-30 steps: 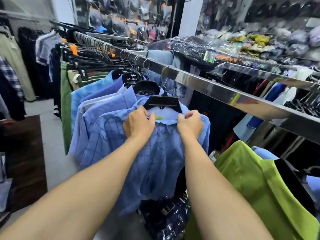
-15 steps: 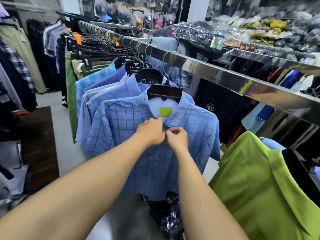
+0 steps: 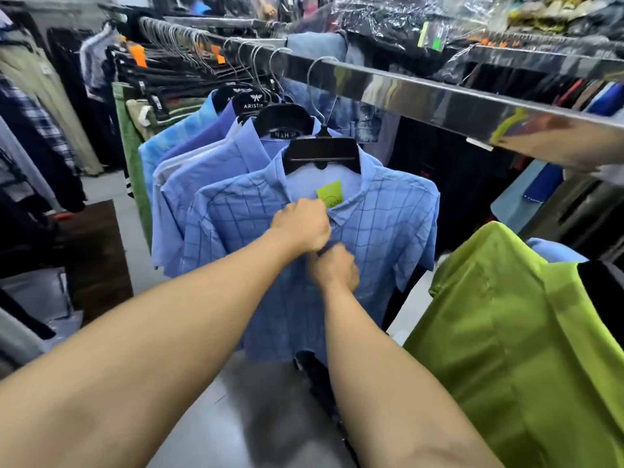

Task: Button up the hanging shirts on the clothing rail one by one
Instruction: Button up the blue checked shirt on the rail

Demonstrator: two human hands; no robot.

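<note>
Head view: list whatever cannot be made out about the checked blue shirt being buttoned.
Button and buttonhole being worked: hidden behind the left hand and right hand gripping the checked blue shirt.
Fingertips: curled away from the camera, so the exact grip is unseen.
Lower placket: covered by the right forearm; buttoned or not, cannot tell.
Green tag: print too small, corner covered by the left hand.

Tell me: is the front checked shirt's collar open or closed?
Open: the checked shirt has its collar spread apart, green tag showing inside.
</note>
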